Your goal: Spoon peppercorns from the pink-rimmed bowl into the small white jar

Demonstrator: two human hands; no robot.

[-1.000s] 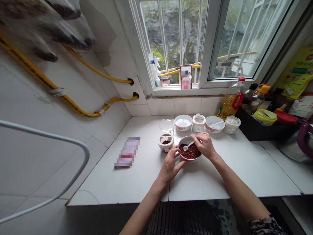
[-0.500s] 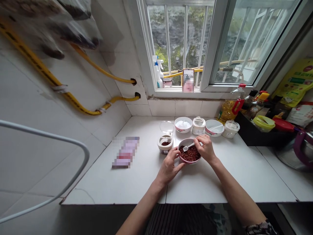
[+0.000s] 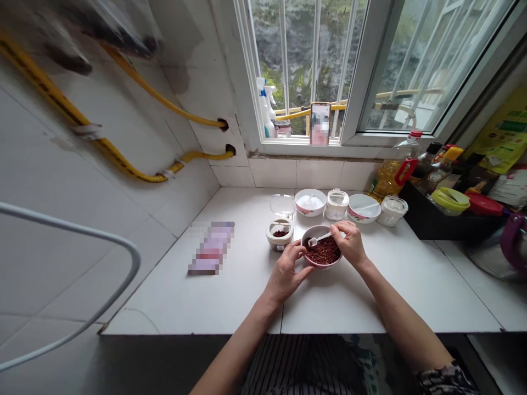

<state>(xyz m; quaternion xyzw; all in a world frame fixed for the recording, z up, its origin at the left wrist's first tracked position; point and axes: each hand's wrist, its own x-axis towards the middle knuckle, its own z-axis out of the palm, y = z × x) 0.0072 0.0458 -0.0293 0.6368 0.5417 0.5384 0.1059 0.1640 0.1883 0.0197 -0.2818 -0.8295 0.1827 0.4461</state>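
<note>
My left hand (image 3: 288, 271) steadies a bowl (image 3: 325, 265) by its left side, with the fingers at the rim and the thumb along the near side. Dark red-brown dried bits, perhaps peppercorns, fill much of the bowl (image 3: 325, 253). Pinched in my right hand (image 3: 348, 241) is the handle of a small white spoon (image 3: 315, 241). Its head lies over the bits, toward the bowl's left part. Just beyond my left hand stands a seasoning jar (image 3: 276, 241) with its clear lid (image 3: 282, 204) flipped up and similar dark bits inside.
Behind the bowl stand a bowl of white grains (image 3: 310, 203), a lidded jar (image 3: 336, 204), a bowl with a white spoon (image 3: 364, 209) and another jar (image 3: 393, 211). Bottles (image 3: 395, 170) crowd the right corner. A blurred purple item (image 3: 212, 249) lies at left; a phone (image 3: 320, 123) leans at the window.
The camera view has tilted slightly, so the counter appears higher. Both hands keep their grips on the bowl and spoon; the spoon's head has barely shifted in the bowl.
</note>
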